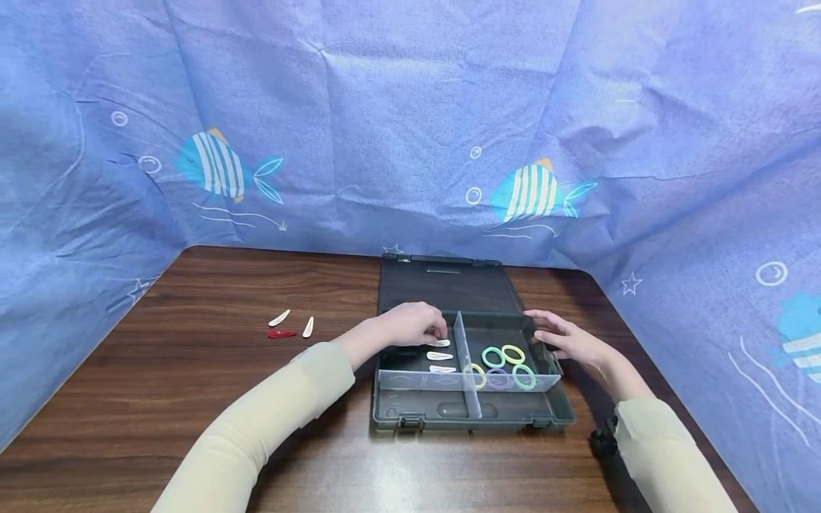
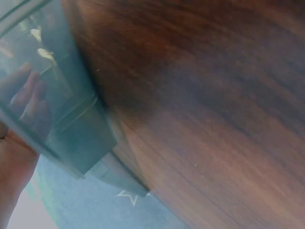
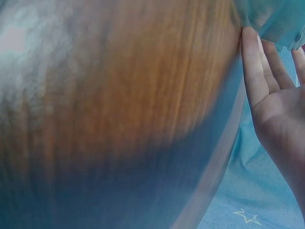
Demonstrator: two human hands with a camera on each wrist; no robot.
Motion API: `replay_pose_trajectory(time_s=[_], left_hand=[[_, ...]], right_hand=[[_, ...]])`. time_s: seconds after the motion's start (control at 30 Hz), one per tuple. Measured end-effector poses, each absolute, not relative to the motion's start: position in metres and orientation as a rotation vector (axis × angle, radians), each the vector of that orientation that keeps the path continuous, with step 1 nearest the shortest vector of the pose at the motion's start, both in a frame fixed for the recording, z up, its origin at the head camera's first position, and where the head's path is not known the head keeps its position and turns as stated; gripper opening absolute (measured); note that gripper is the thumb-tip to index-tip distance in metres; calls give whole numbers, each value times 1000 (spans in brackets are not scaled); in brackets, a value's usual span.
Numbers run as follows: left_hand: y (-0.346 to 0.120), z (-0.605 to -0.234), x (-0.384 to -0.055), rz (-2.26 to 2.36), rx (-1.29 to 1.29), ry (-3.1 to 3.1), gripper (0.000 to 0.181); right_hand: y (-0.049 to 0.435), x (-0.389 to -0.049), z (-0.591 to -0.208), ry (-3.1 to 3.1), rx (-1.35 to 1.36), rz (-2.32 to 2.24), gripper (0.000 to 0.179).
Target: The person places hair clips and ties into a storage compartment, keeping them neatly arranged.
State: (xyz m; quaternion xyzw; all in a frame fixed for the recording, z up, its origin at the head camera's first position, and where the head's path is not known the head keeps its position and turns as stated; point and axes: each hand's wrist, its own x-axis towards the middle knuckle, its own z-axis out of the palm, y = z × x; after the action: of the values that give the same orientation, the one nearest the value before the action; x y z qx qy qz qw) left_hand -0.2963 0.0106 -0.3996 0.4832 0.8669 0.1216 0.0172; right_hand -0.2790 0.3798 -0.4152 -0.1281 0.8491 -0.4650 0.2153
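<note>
My left hand [image 1: 413,324] reaches into the left compartment of a grey see-through box [image 1: 471,422], its fingers bent down and pinching a white snap hair clip [image 1: 440,343]. Two more white hair clips [image 1: 440,355] lie in a row just nearer to me. In the left wrist view, curled fingers [image 2: 29,93] show through the box wall. Along the box's right side, my right hand [image 1: 571,340] touches the wall with its fingers extended. Several coloured hair ties [image 1: 513,354] lie in the right compartment.
Two white hair clips [image 1: 308,327] and a red hair clip [image 1: 282,333] lie on the wooden table [image 1: 160,399], left of the box. The box's lid [image 1: 442,285] lies folded back behind it. A blue fish-print curtain [image 1: 398,128] surrounds the table's back and sides.
</note>
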Motion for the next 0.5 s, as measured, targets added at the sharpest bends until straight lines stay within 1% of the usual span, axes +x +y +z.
replay_pose_trajectory(time_s=[0.5], left_hand=[[-16,-376,-278,577,1384,2753,11]], right_hand=[[380,-277,-416,2361,-362,-1284,53]])
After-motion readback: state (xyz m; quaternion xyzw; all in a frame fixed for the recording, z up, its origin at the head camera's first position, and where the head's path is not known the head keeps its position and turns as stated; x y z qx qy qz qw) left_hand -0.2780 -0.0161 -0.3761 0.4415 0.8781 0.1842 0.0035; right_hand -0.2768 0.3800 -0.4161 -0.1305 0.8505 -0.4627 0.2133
